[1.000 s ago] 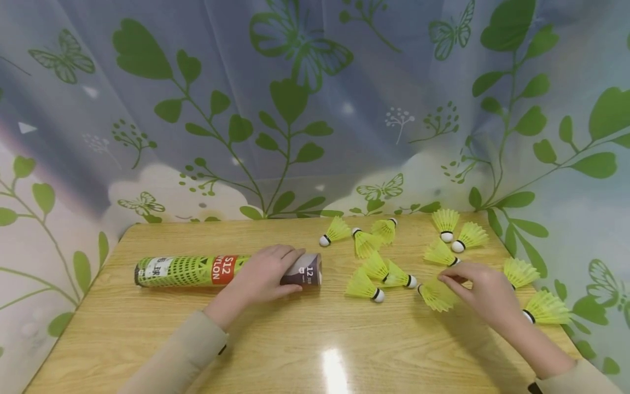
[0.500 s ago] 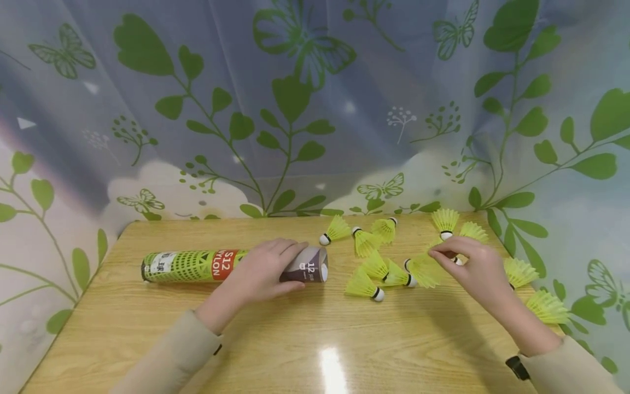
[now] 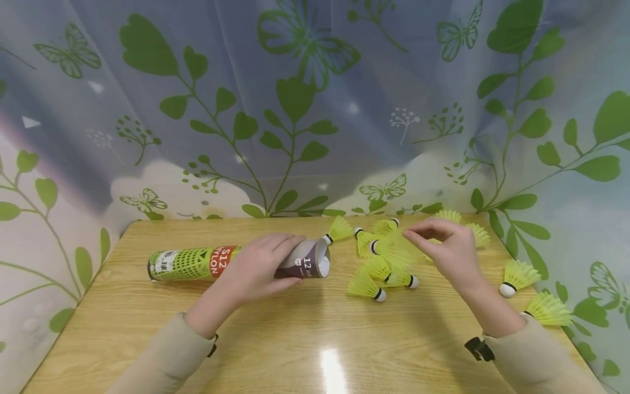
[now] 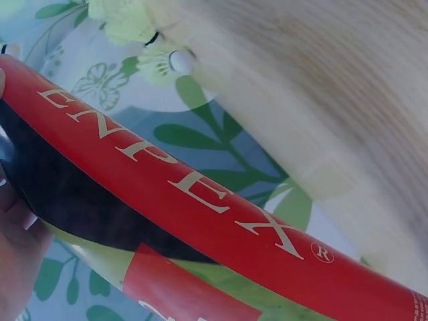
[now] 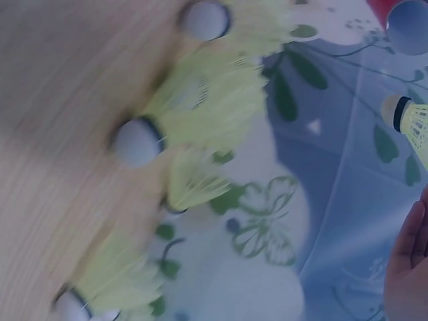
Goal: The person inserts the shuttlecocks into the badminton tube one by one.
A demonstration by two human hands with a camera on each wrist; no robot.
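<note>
My left hand (image 3: 261, 268) grips a yellow-green shuttlecock tube (image 3: 194, 264) near its dark right end. The tube lies sideways with its round mouth facing right. In the left wrist view, red lettering on the tube (image 4: 180, 167) fills the middle, with fingers (image 4: 20, 267) at the left edge. Between thumb and fingertips, my right hand (image 3: 450, 254) pinches a yellow shuttlecock (image 3: 398, 249) by its skirt, the white tip pointing left. The right wrist view catches this held shuttlecock (image 5: 408, 119) at the right edge, with the tube's mouth above it.
Several loose yellow shuttlecocks lie on the wooden table (image 3: 275, 339), among them a front one (image 3: 364, 287) between tube and right hand. Two more, a white-tipped one (image 3: 519, 275) and another (image 3: 548, 309), are near the right edge. A patterned curtain (image 3: 236, 109) hangs behind.
My right hand has lifted the shuttlecock and brought it left and back, nearer the tube. The tube has shifted slightly right, its mouth turning more into view.
</note>
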